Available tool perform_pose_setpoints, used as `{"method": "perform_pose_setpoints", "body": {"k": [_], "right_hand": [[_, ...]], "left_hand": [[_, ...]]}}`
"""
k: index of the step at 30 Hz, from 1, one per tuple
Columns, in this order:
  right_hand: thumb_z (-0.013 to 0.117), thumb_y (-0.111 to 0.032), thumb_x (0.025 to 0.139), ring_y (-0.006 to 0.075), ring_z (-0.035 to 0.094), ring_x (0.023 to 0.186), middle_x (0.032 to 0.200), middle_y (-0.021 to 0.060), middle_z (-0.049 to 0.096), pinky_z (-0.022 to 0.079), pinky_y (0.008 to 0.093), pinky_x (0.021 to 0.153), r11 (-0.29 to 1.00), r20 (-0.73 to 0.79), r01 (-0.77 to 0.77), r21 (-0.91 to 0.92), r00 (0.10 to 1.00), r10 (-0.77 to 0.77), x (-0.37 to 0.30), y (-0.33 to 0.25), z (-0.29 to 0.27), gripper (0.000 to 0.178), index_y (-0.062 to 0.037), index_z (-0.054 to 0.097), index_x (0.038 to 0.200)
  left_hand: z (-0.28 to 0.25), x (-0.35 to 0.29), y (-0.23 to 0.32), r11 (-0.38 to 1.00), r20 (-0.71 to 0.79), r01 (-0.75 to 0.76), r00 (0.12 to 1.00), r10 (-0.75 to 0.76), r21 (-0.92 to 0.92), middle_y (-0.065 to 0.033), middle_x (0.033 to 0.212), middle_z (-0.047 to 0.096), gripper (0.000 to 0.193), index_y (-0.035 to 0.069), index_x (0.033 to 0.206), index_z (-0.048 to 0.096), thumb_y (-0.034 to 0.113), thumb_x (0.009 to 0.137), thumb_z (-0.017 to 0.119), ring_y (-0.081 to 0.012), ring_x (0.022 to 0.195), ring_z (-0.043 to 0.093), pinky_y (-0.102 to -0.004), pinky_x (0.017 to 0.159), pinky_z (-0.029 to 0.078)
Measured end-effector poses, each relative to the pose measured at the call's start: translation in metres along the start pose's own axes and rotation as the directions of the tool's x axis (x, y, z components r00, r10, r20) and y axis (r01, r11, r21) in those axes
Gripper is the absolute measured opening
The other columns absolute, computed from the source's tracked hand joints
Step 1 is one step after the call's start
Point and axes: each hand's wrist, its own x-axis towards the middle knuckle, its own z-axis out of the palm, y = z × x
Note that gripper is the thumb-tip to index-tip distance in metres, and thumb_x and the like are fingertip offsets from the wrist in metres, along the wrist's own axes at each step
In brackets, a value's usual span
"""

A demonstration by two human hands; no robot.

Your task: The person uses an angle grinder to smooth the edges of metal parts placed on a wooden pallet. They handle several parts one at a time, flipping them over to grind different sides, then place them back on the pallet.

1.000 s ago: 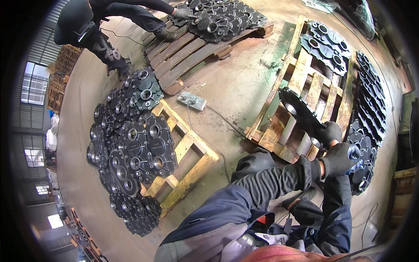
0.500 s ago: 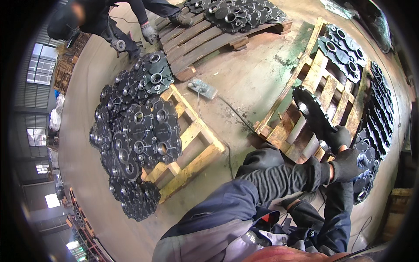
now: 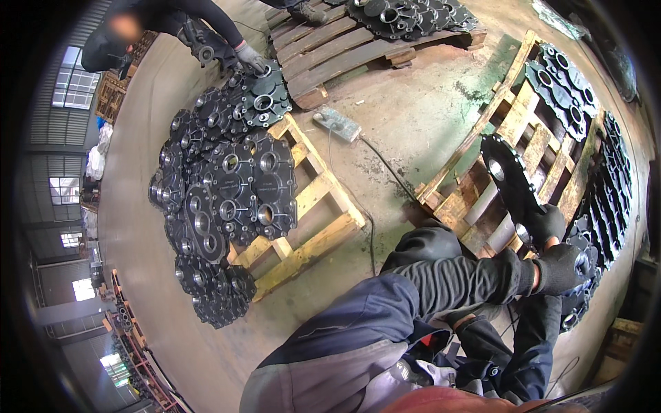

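Note:
A long black cast-metal cover plate (image 3: 508,175) with round bores is tilted up over the wooden pallet on the right. My right hand (image 3: 546,224), in a black glove, grips its near end. My left arm, in a dark ribbed sleeve, crosses over the right one. My gloved left hand (image 3: 559,270) is closed just below the right hand, beside the covers at the pallet's near right corner. Its fingertips are mostly hidden, and what they hold cannot be made out. Another flat cover plate (image 3: 563,89) lies at the pallet's far end.
Cover plates stand in a tight row (image 3: 609,186) along the right. A heap of covers (image 3: 237,182) fills the left pallet (image 3: 330,241). Between the pallets lie a power strip (image 3: 337,126) and its cable. A co-worker's gloved hand (image 3: 252,58) touches the heap. More covers sit on the far pallet (image 3: 337,65).
The whole view has shifted slightly. The co-worker's gloved hand has come down onto a cover on the left heap. My hands keep nearly the same place on and beside the tilted plate.

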Motion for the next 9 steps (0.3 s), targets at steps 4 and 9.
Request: {"method": "perform_pose_setpoints", "body": {"k": [4,9], "right_hand": [[0.077,-0.032,0.077,0.0387,0.077,0.096,0.099,0.0200,0.079,0.060,0.0485,0.089,1.000,-0.001,-0.003,-0.001,1.000,0.003,-0.005,-0.008,-0.006,0.036,-0.0104,0.083,0.106],[0.077,-0.032,0.077,0.0388,0.077,0.097,0.098,0.0200,0.079,0.060,0.0483,0.089,1.000,-0.008,-0.015,0.000,1.000,0.015,-0.007,-0.010,-0.010,0.037,-0.0103,0.083,0.106]], "left_hand": [[0.001,-0.003,0.001,0.998,-0.036,0.011,0.999,-0.009,0.061,-0.0213,0.082,0.074,0.018,0.004,0.085,0.074,0.021,0.086,0.074,-0.0333,0.075,0.074,-0.0439,0.069,0.054],[-0.006,-0.005,0.016,0.995,-0.027,0.092,0.995,-0.093,-0.029,-0.0234,0.082,0.072,0.018,0.003,0.084,0.073,0.020,0.085,0.074,-0.0334,0.074,0.074,-0.0447,0.069,0.053]]}}
